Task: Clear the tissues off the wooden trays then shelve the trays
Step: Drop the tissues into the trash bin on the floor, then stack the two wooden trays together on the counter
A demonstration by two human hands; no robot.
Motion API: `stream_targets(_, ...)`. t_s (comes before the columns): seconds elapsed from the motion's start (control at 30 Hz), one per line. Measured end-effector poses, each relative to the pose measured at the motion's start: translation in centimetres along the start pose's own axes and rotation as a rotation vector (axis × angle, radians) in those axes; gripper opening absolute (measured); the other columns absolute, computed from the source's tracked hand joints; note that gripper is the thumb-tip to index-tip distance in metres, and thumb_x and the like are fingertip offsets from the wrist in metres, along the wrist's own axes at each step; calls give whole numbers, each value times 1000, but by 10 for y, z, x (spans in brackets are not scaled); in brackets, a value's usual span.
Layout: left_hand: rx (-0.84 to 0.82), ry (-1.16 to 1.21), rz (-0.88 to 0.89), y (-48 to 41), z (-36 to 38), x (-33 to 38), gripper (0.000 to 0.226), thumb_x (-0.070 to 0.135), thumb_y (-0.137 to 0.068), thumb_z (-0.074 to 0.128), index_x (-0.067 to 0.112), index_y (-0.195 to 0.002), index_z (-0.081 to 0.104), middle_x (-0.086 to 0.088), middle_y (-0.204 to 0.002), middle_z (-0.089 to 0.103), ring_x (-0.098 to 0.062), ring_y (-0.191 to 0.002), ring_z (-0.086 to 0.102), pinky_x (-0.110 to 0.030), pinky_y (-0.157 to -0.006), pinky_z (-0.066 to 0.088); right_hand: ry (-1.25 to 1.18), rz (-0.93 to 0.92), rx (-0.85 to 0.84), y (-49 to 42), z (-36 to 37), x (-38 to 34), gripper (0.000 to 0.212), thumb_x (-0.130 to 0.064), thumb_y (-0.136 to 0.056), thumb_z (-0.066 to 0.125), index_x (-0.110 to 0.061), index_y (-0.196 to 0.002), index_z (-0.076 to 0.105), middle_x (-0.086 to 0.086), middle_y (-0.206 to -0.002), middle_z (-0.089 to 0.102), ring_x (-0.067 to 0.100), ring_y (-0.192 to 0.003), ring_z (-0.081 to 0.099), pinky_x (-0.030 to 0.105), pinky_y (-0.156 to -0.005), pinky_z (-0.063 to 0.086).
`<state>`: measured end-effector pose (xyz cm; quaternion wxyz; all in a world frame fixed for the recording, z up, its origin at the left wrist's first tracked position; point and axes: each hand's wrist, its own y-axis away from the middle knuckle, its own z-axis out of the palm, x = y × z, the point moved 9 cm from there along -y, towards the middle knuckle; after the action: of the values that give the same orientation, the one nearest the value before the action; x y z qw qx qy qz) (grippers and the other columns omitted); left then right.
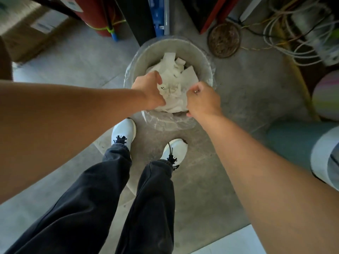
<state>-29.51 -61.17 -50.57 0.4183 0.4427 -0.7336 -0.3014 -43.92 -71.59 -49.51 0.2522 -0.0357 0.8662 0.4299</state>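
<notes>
A bundle of crumpled white tissues (173,97) hangs between my two hands, right over a round grey bin (146,55) lined with a clear plastic bag. My left hand (149,91) grips the bundle's left side. My right hand (202,99) grips its right side, with a ring on one finger. More white tissues (174,67) lie inside the bin beneath the bundle. No wooden tray is in view.
I stand on a grey concrete floor, white shoes (123,131) close to the bin. A cardboard box (31,28) sits far left, a red cylinder (95,13) behind it. A round rusty lid (223,40) and tangled cables (297,33) lie far right; a grey-blue roll (300,142) lies right.
</notes>
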Motion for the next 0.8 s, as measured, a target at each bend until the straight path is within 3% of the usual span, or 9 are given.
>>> stream_targets(0.1,-36,-175,71,22,-12,8,43,8,-78,64,21,-117,54,-7,-107,62,-28,-81,66,-39,-62,59,80,-63,22,23,-15,-19,18,-18,-92,50,-11,-99,65,7,-101,69,31,-93,66,40,-82,55)
stream_targets(0.17,-15,-323,145,46,-28,19,37,14,-80,62,18,-117,54,-8,-99,61,-26,-76,62,-35,-55,51,129,-122,50,46,-31,-39,16,-17,-91,51,-11,-94,65,8,-98,71,28,-94,64,29,-73,44)
stream_targets(0.27,69,-504,254,93,-60,43,28,23,-85,61,16,-111,55,-8,-95,57,-25,-73,55,-33,-54,43,215,-227,64,89,-58,-75,11,-18,-92,51,-17,-87,61,8,-94,71,26,-91,63,29,-68,38)
stream_targets(0.37,152,-504,298,147,-102,69,17,25,-85,57,16,-99,52,-8,-91,55,-27,-70,51,-34,-55,42,248,-300,86,141,-94,-114,13,-18,-93,51,-17,-86,61,6,-89,69,25,-85,62,32,-66,44)
stream_targets(0.57,282,-425,340,281,-185,109,25,28,-87,50,18,-110,53,-7,-91,53,-33,-81,58,-38,-62,46,307,-424,175,265,-148,-198,13,-18,-94,53,-10,-95,63,7,-101,61,26,-96,58,39,-79,50)
stream_targets(0.67,294,-380,355,350,-215,114,17,26,-87,48,15,-98,55,-11,-90,58,-34,-75,55,-39,-60,46,352,-514,166,324,-149,-242,14,-19,-95,52,-9,-93,61,11,-100,62,29,-91,59,39,-75,50)
stream_targets(0.8,253,-423,324,421,-256,95,11,25,-89,45,17,-85,52,-11,-91,61,-37,-82,61,-36,-59,41,435,-572,92,385,-138,-287,16,-24,-97,44,-14,-89,52,7,-100,56,29,-83,57,46,-71,52)
